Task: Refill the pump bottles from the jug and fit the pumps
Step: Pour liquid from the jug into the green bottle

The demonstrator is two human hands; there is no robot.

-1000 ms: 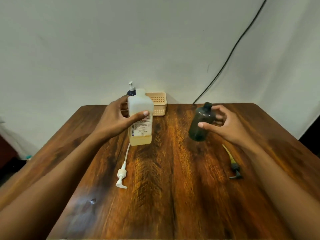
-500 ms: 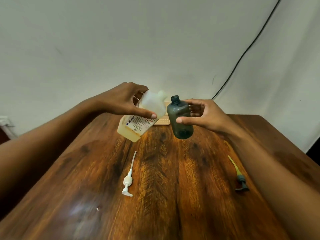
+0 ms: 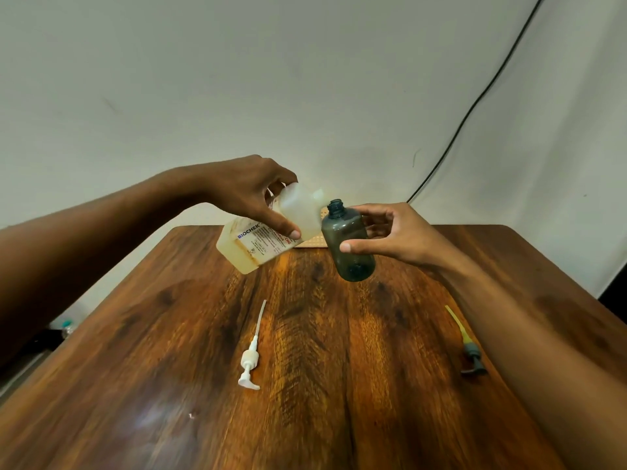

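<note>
my left hand (image 3: 247,195) grips the tilted jug (image 3: 268,232), my right hand (image 3: 390,232) the dark bottle (image 3: 349,245); i'd rest spout on neck, pour slowly.

Wooden table (image 3: 339,385) before pale wall (image 3: 237,79).

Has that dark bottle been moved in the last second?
Yes. The right hand has lifted the dark bottle off the table and brought it left, up to the jug.
</note>
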